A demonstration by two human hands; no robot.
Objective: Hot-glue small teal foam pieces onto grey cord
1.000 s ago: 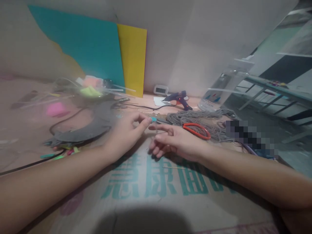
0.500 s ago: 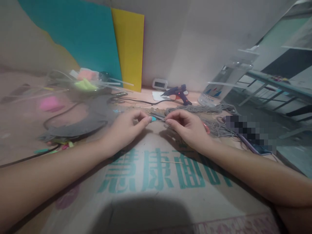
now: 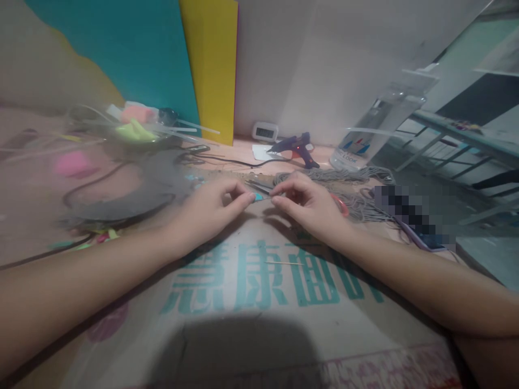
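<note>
My left hand (image 3: 221, 216) is closed in a pinch, thumb against forefinger. Facing it, my right hand (image 3: 308, 208) pinches in the same way. A thin grey strand (image 3: 264, 200), looking like yarn, stretches across the short gap between the two sets of fingertips. Close to the left fingertips shows a small bright-blue piece (image 3: 258, 197); whether it lies on the table or is held, I cannot tell. Just behind the hands lie scissors (image 3: 258, 187), their blades pointing left and their red handle (image 3: 340, 205) partly hidden by my right hand.
Grey yarn (image 3: 365, 210) lies in hanks to the right, beside a phone (image 3: 430, 237). A purple glue gun (image 3: 298, 148), a small white digital clock (image 3: 265, 132) and a clear bottle (image 3: 357, 146) stand behind. A toothpick (image 3: 284, 263) lies in front; grey felt (image 3: 125, 208) is left.
The view has shifted slightly, so the background sits a little higher. Both hands keep their pinch, with the right fingertips slightly farther left and the strand still between them.
</note>
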